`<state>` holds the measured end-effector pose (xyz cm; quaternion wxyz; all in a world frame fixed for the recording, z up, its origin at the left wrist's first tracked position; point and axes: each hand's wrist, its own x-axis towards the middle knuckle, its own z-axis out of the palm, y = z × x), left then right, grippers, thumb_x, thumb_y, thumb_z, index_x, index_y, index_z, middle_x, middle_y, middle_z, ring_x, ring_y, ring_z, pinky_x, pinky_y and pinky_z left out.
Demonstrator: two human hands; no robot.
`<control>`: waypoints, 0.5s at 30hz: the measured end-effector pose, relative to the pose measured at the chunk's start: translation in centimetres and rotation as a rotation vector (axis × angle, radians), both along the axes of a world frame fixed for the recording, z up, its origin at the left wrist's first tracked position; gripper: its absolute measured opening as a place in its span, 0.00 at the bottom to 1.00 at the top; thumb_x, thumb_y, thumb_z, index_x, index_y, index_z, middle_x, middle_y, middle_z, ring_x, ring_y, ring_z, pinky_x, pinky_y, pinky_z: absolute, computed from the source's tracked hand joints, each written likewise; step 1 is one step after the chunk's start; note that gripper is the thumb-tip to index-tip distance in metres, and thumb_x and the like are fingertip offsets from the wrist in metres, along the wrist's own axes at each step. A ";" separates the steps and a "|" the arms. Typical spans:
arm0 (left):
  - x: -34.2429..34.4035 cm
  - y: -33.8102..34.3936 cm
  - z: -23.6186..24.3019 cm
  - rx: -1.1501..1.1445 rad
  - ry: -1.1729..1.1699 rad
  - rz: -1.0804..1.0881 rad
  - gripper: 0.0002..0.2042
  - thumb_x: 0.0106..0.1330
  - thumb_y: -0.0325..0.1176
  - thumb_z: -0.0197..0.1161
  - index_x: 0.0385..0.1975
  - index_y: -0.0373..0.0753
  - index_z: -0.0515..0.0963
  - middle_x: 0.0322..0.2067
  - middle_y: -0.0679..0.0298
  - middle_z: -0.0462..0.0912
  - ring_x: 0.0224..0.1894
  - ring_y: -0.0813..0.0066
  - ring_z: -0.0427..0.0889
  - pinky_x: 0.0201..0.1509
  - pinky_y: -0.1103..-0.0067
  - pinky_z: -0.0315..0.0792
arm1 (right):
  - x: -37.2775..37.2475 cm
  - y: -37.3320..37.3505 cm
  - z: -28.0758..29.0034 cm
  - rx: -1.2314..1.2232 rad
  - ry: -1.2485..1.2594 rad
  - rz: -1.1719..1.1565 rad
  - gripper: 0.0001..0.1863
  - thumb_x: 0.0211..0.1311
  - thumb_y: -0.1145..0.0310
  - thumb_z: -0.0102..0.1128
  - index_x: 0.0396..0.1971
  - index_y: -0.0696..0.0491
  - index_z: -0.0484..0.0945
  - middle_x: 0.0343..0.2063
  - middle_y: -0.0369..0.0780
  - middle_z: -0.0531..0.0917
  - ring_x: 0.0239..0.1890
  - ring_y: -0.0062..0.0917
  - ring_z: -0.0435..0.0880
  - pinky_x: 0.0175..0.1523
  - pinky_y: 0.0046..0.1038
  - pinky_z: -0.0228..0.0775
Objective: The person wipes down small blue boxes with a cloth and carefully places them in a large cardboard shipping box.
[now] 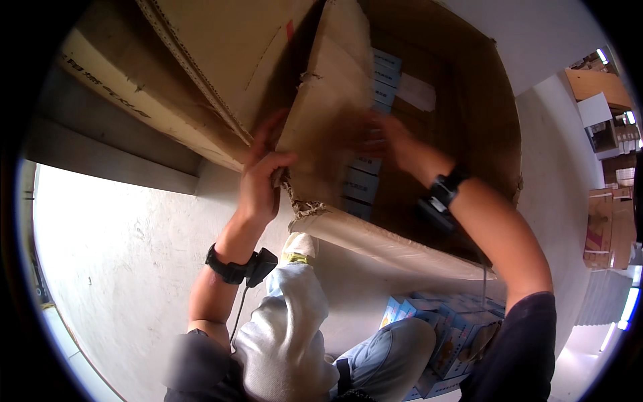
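Note:
A large open cardboard box (482, 127) holds a row of small light-blue boxes (362, 184) along its left inner side. Its brown flap (328, 94) stands raised on the left, torn and frayed at the near corner. My left hand (262, 175) grips the flap's edge near that corner, thumb on the near face and fingers curled behind. Inside the opening, my right hand (388, 137) is over the small boxes and smeared by motion. Whether its fingers hold anything does not show. Black bands with small devices sit on both wrists.
More large cardboard (228, 53) stands at the upper left, against the flap. Below the open box, several blue printed boxes (455, 338) are piled beside my knee (395, 355). Cartons (606, 224) are stacked at the far right, past a pale floor.

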<state>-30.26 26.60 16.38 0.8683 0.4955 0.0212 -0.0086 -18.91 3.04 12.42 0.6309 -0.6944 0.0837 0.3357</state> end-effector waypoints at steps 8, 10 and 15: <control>-0.7 -2.4 0.7 0.291 -0.145 -0.047 0.33 0.65 0.33 0.58 0.69 0.31 0.56 0.67 0.52 0.62 0.69 0.64 0.60 0.71 0.73 0.54 | -2.3 -6.7 9.5 -0.096 -0.318 -0.197 0.14 0.65 0.57 0.56 0.42 0.51 0.80 0.35 0.34 0.81 0.35 0.20 0.79 0.40 0.26 0.71; -0.8 -2.7 1.6 0.462 -0.184 -0.002 0.33 0.67 0.36 0.58 0.69 0.29 0.54 0.67 0.49 0.62 0.69 0.64 0.61 0.70 0.72 0.56 | -2.3 -6.5 12.0 -0.057 -0.416 -0.196 0.14 0.65 0.58 0.56 0.41 0.51 0.80 0.34 0.33 0.81 0.34 0.19 0.79 0.38 0.25 0.71; -2.4 -2.2 4.7 0.895 -0.073 0.048 0.47 0.56 0.48 0.70 0.68 0.26 0.53 0.65 0.42 0.62 0.66 0.53 0.67 0.65 0.67 0.66 | -0.8 -4.9 18.6 0.159 -0.517 -0.025 0.20 0.68 0.53 0.51 0.48 0.53 0.78 0.39 0.34 0.82 0.37 0.19 0.78 0.36 0.23 0.69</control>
